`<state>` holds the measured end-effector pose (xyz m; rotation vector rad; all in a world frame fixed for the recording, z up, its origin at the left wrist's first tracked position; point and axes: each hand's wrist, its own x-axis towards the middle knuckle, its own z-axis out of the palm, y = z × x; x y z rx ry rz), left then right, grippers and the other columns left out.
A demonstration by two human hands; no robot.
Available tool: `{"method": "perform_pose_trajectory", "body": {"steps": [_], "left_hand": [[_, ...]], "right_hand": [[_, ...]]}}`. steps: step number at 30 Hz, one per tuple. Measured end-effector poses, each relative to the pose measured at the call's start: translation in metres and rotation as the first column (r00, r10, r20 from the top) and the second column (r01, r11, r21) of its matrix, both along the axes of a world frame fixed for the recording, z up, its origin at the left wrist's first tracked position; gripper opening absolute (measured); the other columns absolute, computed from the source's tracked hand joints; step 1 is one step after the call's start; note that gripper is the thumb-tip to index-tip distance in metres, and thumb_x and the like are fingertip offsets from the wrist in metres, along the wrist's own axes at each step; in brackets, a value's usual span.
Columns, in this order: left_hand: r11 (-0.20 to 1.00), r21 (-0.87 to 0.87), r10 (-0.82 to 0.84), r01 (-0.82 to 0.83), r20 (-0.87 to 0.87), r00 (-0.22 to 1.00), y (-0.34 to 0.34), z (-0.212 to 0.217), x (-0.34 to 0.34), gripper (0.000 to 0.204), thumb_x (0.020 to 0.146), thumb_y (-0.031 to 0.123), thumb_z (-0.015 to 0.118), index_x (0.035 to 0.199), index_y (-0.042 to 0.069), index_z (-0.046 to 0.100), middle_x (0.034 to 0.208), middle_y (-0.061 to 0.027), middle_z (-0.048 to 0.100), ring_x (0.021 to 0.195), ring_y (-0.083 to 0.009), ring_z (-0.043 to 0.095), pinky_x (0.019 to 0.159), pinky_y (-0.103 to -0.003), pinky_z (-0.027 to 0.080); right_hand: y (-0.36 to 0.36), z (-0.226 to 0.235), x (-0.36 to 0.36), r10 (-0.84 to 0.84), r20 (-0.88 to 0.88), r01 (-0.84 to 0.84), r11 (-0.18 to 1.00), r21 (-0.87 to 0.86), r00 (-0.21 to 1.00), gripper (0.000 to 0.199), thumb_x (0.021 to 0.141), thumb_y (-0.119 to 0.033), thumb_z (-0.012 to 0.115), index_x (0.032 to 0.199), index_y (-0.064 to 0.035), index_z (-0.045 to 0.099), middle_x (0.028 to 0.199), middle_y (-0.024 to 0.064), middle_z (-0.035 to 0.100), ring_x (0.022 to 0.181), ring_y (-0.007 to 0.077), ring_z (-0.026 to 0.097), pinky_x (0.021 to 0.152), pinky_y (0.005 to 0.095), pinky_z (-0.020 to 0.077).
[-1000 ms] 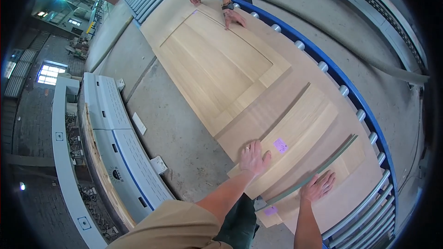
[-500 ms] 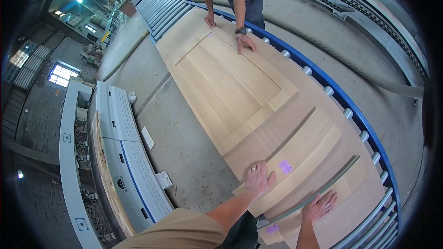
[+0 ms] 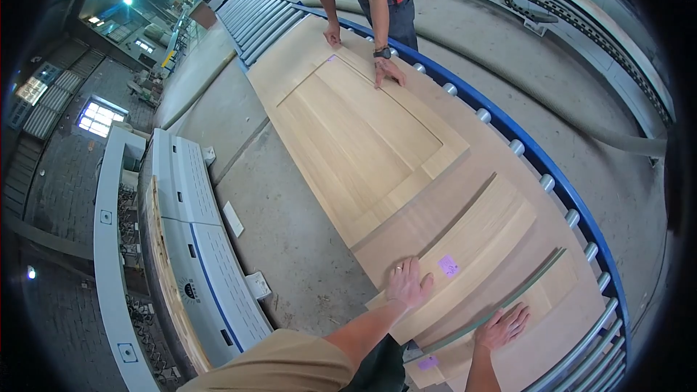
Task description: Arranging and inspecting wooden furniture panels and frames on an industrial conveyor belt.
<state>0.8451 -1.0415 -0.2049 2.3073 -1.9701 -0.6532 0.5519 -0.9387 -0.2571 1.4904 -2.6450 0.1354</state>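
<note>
My left hand [image 3: 409, 284] lies with its fingers apart over the left edge of a pale wooden board [image 3: 486, 229] that bears a purple label [image 3: 448, 266]. Closer to me, my right hand [image 3: 502, 327] rests, fingers stretched out, on a second wooden board [image 3: 555, 279] with a green edge strip [image 3: 519, 290]. Neither hand grips anything. Both boards lie on a large brown sheet [image 3: 465, 112]. Farther up the same sheet is a framed wooden door panel [image 3: 348, 138]. A co-worker's two hands touch its far right side, one of them [image 3: 390, 72] below a dark wristwatch.
A roller conveyor with a blue rail [image 3: 537, 156] carries the sheet and curves along the right. More rollers [image 3: 261, 25] run on at the far end. A white and blue machine part [image 3: 210, 247] stands on the left. A grey hose [image 3: 537, 87] crosses the floor beyond the conveyor.
</note>
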Motion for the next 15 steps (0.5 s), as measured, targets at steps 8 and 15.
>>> {"method": "perform_pose_trajectory", "body": {"steps": [8,15], "left_hand": [[0.999,-0.034,-0.011,0.012,0.025,1.000,0.0001,-0.0002,-0.0003,0.073,0.098,0.053,0.059,0.148,0.000,0.051,0.145,-0.0189,0.058,0.133,-0.0354,0.056,0.110,-0.051,0.044],[1.000,-0.023,-0.008,0.009,0.021,1.000,0.0008,-0.0021,0.0002,0.074,0.098,0.055,0.058,0.148,0.001,0.051,0.145,-0.0185,0.058,0.133,-0.0353,0.056,0.110,-0.051,0.044]], "right_hand": [[-0.0007,0.0006,0.0000,-0.004,0.007,0.004,1.000,-0.006,1.000,0.069,0.113,-0.051,0.037,0.165,-0.0055,0.041,0.172,0.0149,0.038,0.161,0.0331,0.028,0.131,0.0491,0.0200],[-0.0018,0.0048,0.0012,0.011,-0.005,-0.011,1.000,-0.005,1.000,0.068,0.114,-0.051,0.037,0.165,-0.0061,0.041,0.171,0.0143,0.039,0.161,0.0334,0.030,0.130,0.0494,0.0221]]}}
